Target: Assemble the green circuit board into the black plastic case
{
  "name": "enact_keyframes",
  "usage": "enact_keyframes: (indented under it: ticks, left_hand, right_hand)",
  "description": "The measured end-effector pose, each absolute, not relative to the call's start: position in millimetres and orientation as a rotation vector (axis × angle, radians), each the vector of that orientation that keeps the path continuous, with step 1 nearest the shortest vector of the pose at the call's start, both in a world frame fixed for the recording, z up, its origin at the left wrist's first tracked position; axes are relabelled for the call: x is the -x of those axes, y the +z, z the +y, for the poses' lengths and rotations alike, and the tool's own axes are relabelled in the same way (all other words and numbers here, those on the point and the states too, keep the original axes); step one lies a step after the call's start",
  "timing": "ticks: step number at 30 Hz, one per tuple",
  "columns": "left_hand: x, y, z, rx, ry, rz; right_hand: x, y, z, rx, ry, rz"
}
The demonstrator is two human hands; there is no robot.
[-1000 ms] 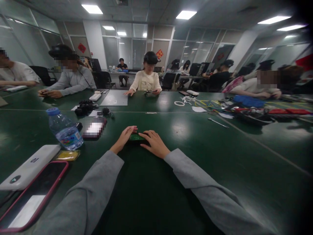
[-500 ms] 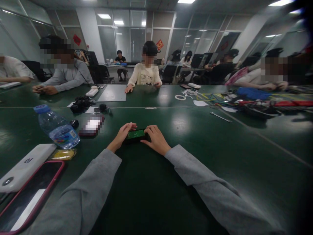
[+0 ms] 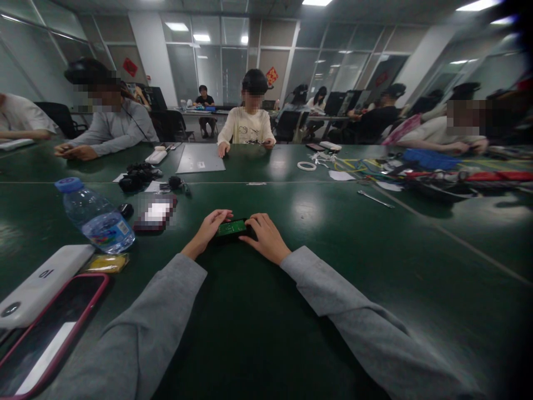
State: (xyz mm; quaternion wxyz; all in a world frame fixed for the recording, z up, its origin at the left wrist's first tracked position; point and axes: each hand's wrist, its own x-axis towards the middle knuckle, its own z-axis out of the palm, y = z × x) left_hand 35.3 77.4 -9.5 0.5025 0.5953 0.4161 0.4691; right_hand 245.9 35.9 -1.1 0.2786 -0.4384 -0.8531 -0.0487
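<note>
Nearby, at ten o'clock from the wearer's seat, a pink-rimmed phone (image 3: 56, 325) is laid beside a white power bank (image 3: 48, 284); just beyond are placed a yellow packet (image 3: 107, 263) and a partly filled water bottle (image 3: 100, 221). At twelve o'clock, a small dark object (image 3: 232, 227) with a green top face is held between both hands: its left end is grasped by the left hand (image 3: 209, 226), its right end by the thumb and fingers of the right hand (image 3: 266, 239). Whether it is lifted off the green table (image 3: 250, 333) cannot be told. Farther, at one o'clock, a wrench (image 3: 375, 199) is laid. Across, at twelve, a grey panel (image 3: 195, 158) is touched by a seated person (image 3: 247, 123) in cream.
</note>
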Motion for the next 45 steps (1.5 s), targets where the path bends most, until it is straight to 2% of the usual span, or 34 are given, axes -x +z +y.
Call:
enact_keyframes:
  ticks: [45]
  left_hand:
    - [-34.9, -10.0, 78.1, -1.573, 1.133, 1.069]
  right_hand:
    - [-246.8, -11.6, 41.2, 1.211, -0.077, -2.189]
